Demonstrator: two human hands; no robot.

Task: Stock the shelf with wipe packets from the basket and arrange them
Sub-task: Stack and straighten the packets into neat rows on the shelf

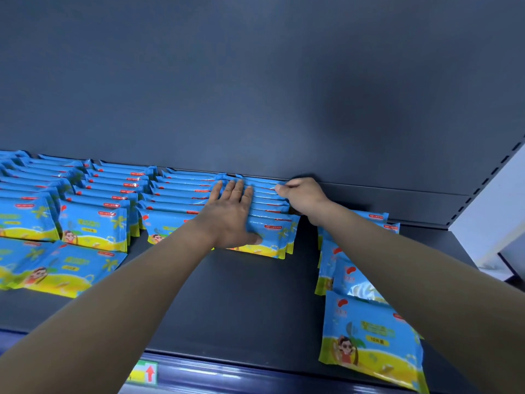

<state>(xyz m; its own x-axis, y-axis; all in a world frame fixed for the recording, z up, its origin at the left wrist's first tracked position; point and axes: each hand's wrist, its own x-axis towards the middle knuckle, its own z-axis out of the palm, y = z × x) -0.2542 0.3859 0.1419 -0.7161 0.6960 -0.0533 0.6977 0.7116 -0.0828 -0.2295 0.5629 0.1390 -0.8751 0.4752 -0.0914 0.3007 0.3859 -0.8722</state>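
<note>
Blue and yellow wipe packets stand in overlapping rows on a dark shelf (241, 294). My left hand (231, 211) lies flat with straight fingers on top of one row of packets (270, 234) near the shelf's back. My right hand (302, 199) is curled at the right rear end of that row and pinches the edge of the rearmost packet (262, 181). The basket is out of view.
More packet rows (96, 214) fill the shelf's left side, with loose packets (68, 268) lying in front. Under my right forearm a few packets (372, 339) lie spread toward the front edge. A price rail (199, 373) runs along the front, and a slotted upright (483, 180) stands at right.
</note>
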